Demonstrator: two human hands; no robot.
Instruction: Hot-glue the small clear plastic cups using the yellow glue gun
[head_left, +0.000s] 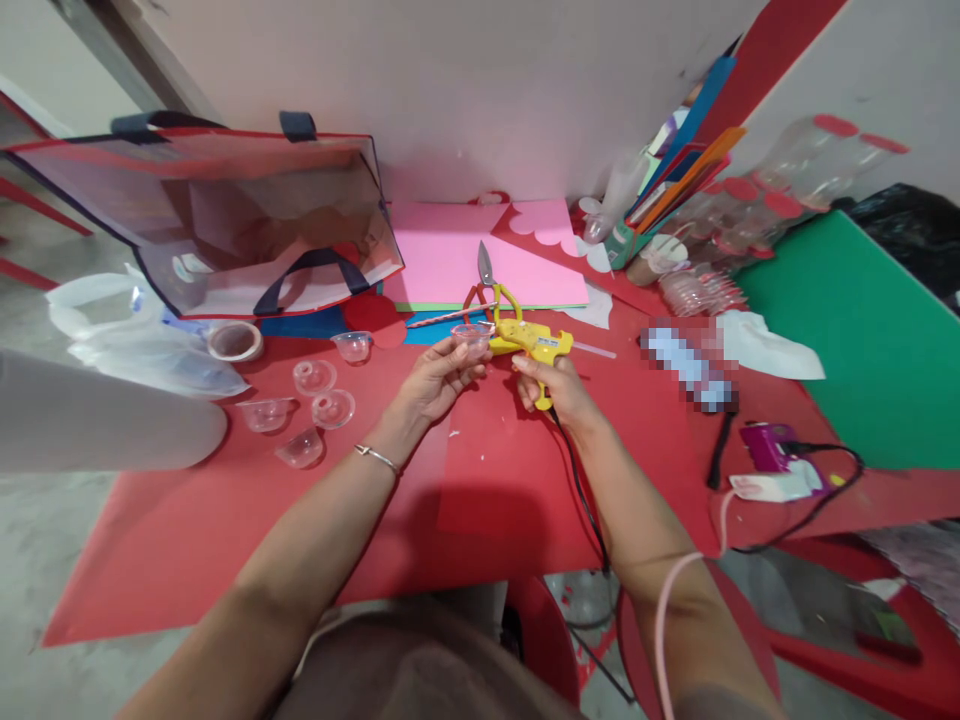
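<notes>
Between the fingers of my left hand (439, 382) is a small clear plastic cup (472, 340), held above the red table (390, 540). My right hand (551, 385) grips a yellow glue gun (534, 338) by its handle. The gun's nozzle points left and reaches the cup's rim; whether it touches cannot be made out. A clear glue stick (596, 350) pokes out of the gun's back, and a black cord (576, 475) hangs below. Several similar clear cups (313, 408) lie left of my left hand. Just beyond the gun are scissors (487, 285) and a striped stick (450, 316).
A large clear bag (262, 220) stands at the back left, near a tape roll (235, 342) and a grey cylinder (105, 415). Pink paper (450, 255) lies at the back. On the right are stacked clear cups (701, 290), a green board (862, 340) and a purple plug adapter (769, 445).
</notes>
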